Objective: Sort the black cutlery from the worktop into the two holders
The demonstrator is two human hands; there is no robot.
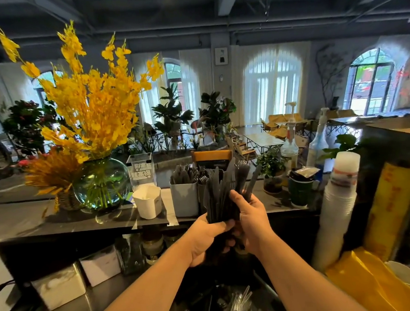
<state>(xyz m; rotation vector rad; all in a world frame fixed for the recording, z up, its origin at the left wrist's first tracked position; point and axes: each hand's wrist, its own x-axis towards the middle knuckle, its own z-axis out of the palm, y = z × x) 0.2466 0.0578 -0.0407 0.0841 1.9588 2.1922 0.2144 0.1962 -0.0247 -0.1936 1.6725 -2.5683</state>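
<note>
Both hands hold one upright bundle of black cutlery [223, 193] in front of the raised counter. My left hand [208, 240] grips the bundle's lower end from the left. My right hand [251, 222] wraps it from the right, thumb across the front. Behind the bundle stand two holders on the counter: a white holder [184, 200] filled with black cutlery, and a second holder [201, 192] mostly hidden by the bundle, with black forks sticking out. More loose cutlery [230, 304] lies on the lower worktop between my forearms.
A glass vase of yellow flowers [101, 184] and an empty white cup [147, 201] stand left of the holders. A potted plant [272, 172], a dark cup [299, 190], pump bottles and a tall stack of plastic cups [336, 209] are on the right. Napkin boxes [60, 288] sit lower left.
</note>
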